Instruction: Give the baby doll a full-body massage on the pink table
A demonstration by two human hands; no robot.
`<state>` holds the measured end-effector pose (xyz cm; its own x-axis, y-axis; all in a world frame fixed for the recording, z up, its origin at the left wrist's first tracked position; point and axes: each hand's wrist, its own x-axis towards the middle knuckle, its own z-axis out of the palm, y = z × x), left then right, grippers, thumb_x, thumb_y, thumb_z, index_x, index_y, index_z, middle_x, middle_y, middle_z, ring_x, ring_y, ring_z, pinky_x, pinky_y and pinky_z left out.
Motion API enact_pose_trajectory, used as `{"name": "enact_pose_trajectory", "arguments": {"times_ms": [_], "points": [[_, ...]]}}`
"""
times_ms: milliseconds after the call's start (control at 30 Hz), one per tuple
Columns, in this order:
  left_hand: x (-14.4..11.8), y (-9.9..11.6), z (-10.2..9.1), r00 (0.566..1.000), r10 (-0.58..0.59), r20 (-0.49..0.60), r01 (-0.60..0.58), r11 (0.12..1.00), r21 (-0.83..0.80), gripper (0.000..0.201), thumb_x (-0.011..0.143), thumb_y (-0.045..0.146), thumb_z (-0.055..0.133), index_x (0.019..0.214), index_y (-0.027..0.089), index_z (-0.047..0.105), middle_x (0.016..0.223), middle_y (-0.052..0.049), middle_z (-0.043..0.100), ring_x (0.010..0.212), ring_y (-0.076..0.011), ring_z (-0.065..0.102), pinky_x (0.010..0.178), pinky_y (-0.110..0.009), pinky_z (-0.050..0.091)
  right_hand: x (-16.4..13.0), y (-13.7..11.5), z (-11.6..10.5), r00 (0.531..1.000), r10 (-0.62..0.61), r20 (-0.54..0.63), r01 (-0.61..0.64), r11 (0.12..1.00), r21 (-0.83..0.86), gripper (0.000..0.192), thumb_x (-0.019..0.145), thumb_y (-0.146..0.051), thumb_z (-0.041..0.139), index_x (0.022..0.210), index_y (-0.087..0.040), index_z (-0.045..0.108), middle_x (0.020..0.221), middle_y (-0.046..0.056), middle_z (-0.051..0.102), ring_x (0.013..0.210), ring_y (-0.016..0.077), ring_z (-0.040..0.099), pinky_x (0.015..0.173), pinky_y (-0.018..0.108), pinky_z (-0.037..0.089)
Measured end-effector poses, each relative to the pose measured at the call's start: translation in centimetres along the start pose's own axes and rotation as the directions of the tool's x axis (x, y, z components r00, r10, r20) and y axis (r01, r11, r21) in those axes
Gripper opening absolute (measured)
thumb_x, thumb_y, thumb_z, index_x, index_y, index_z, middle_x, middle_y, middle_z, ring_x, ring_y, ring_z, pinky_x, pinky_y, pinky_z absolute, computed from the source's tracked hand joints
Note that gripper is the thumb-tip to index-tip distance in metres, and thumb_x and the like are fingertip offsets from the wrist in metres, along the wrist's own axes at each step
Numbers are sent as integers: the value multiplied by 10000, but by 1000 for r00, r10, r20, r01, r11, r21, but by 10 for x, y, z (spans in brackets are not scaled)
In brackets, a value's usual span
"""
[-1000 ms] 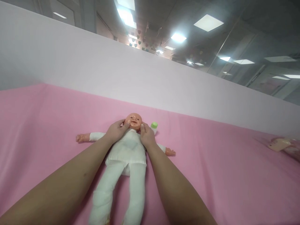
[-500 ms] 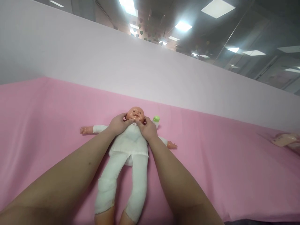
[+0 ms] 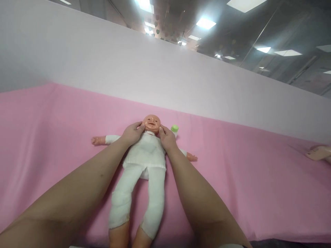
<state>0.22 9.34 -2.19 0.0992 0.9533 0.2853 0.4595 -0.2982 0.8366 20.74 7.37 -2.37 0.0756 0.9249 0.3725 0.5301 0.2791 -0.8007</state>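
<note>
Holding head [image 3: 151, 121] of doll [image 3: 146, 150] between left hand [image 3: 133, 133] and right hand [image 3: 169, 138], thumbs at its cheeks, other fingers partly hidden. Laid face-up on pink sheet [image 3: 258, 179], arms outstretched, clad in white cloth. Just beside right hand: green-topped container [image 3: 174, 128]. Beyond: white panel [image 3: 165, 79].

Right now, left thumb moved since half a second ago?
Yes: judged against the doll's head, the left thumb has shifted from the chin outward to the cheek.
</note>
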Motion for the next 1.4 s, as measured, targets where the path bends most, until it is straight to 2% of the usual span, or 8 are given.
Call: {"name": "enact_pose_trajectory", "arguments": {"times_ms": [133, 233, 333, 467, 900, 1100, 1267, 1400], "points": [[0, 1, -1, 1000, -16, 7, 16, 1000, -14, 590, 969, 635, 359, 1151, 201, 715, 1122, -71, 761, 1042, -262, 689, 969, -370, 498, -2, -3, 0, 1000, 10, -1, -10, 1000, -27, 427, 1015, -468, 432, 1308, -235, 637, 1286, 63, 696, 1221, 216, 621, 1082, 377, 445], [-4, 7, -2, 1000, 2, 13, -3, 1000, 28, 584, 903, 674, 492, 1229, 229, 682, 1177, -62, 746, 1080, -279, 681, 958, -377, 503, -4, -11, 0, 1000, 26, 18, -25, 997, -67, 487, 939, -554, 558, 1292, -226, 628, 1214, 80, 718, 1132, 227, 658, 1013, 373, 485], [-8, 12, -3, 999, -13, 32, 11, 999, 50, 620, 799, 657, 655, 1258, 240, 660, 1160, -58, 750, 1066, -290, 690, 916, -367, 524, -6, -18, 0, 998, 63, 32, -59, 993, -104, 645, 779, -640, 722, 1259, -221, 621, 1133, 83, 730, 1017, 234, 687, 911, 361, 528], [-8, 12, -1, 999, -34, 36, 33, 999, 8, 679, 734, 624, 741, 1280, 235, 634, 1165, -54, 748, 1054, -274, 700, 891, -348, 543, -8, -22, 1, 994, 108, 7, -106, 986, -130, 702, 686, -669, 782, 1203, -221, 630, 1056, 71, 738, 939, 232, 694, 853, 358, 544], [-3, 1, -2, 1000, -14, 4, 14, 1000, -13, 618, 872, 619, 577, 1331, 209, 634, 1277, -90, 707, 1134, -292, 667, 1004, -400, 491, -2, -8, -2, 997, 31, 70, -35, 998, 51, 495, 895, -518, 626, 1311, -251, 649, 1220, 56, 728, 1060, 219, 694, 999, 372, 513], [4, -8, 4, 999, -39, -37, 35, 994, -99, 523, 936, 558, 471, 1271, 222, 689, 1167, -74, 751, 1035, -262, 692, 969, -393, 502, 1, -2, -2, 999, 30, 22, -31, 996, 87, 522, 932, -575, 530, 1285, -215, 668, 1302, 81, 689, 1246, 251, 611, 1104, 412, 432], [0, -1, 3, 999, -29, -33, 27, 998, -65, 564, 943, 613, 425, 1221, 211, 706, 1133, -67, 757, 1056, -274, 680, 962, -384, 498, 0, -3, 0, 999, 50, 19, -51, 998, 47, 523, 957, -603, 451, 1213, -214, 689, 1135, 74, 746, 1128, 243, 656, 1025, 404, 484], [-6, 9, 0, 1000, -18, -5, 18, 999, 34, 611, 863, 682, 546, 1267, 237, 657, 1191, -67, 740, 1083, -291, 675, 937, -382, 501, -4, -11, 0, 997, 71, 29, -70, 997, -23, 581, 862, -609, 629, 1293, -220, 629, 1144, 81, 734, 1033, 224, 684, 960, 368, 514]]}}
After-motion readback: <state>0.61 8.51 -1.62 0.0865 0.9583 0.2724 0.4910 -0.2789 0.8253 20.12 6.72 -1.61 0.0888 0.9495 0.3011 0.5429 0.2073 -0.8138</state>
